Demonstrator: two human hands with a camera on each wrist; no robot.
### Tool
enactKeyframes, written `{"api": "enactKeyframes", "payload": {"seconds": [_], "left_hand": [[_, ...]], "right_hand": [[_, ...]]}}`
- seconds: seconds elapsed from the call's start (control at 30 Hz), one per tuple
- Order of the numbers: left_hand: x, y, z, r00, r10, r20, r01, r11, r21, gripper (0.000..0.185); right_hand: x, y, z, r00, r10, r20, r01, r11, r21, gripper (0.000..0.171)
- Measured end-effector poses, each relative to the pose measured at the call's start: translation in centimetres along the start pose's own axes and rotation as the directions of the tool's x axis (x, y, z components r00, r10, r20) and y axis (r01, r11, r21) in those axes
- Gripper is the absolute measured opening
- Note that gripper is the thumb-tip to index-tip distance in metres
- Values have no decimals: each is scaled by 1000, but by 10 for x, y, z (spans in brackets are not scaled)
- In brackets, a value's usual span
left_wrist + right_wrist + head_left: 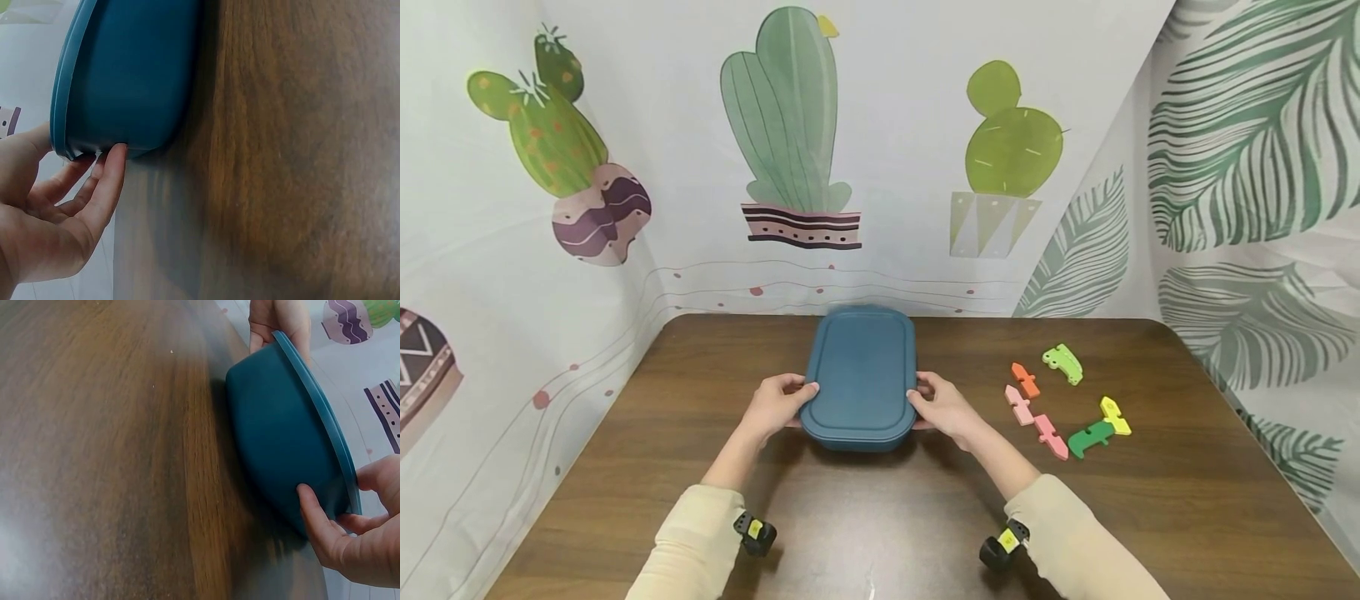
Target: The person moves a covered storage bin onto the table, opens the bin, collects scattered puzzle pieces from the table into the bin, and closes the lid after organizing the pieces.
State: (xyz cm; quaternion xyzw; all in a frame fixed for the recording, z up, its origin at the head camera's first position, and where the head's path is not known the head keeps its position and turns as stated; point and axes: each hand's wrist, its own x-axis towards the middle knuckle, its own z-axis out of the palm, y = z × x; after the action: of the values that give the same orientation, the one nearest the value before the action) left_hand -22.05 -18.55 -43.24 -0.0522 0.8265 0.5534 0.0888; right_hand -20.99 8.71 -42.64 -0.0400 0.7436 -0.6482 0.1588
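Note:
A blue rectangular storage box (861,375) with its lid on is at the back middle of the table. My left hand (778,404) grips its left side, thumb on the lid's edge and fingers against the side wall. On the opposite side my right hand (945,406) holds it the same way. In the left wrist view the left fingers (106,181) press the wall of the box (131,75) under the rim. The right wrist view shows both hands on the box (281,431). Whether its base touches the table cannot be told.
Right of the box lie flat puzzle pieces: a light green crocodile-like one (1063,363), an orange one (1025,380), pink ones (1018,405), a dark green one (1091,437) and a yellow one (1115,416). A cactus-printed cloth (910,167) hangs behind the wooden table (715,350).

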Motion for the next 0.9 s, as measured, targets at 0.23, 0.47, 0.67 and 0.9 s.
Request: {"api": "enactKeyframes", "payload": {"seconds": [0.23,0.47,0.67,0.9], "left_hand": [[-1,2,6,1000,16,-2,-16,1000,-4,39],[-1,3,12,1000,18,-4,-18,1000,-13,39],[-2,6,18,1000,24,-3,-24,1000,-15,39],[-3,9,25,1000,30,-6,-30,999,-17,38]], "right_hand": [[-3,2,-5,1000,-6,1,6,1000,1,46],[-7,1,-13,1000,-5,15,5,1000,-10,47],[-9,3,-19,1000,3,16,-3,1000,-29,47],[-11,7,-27,1000,3,23,-2,999,-35,47]]}}
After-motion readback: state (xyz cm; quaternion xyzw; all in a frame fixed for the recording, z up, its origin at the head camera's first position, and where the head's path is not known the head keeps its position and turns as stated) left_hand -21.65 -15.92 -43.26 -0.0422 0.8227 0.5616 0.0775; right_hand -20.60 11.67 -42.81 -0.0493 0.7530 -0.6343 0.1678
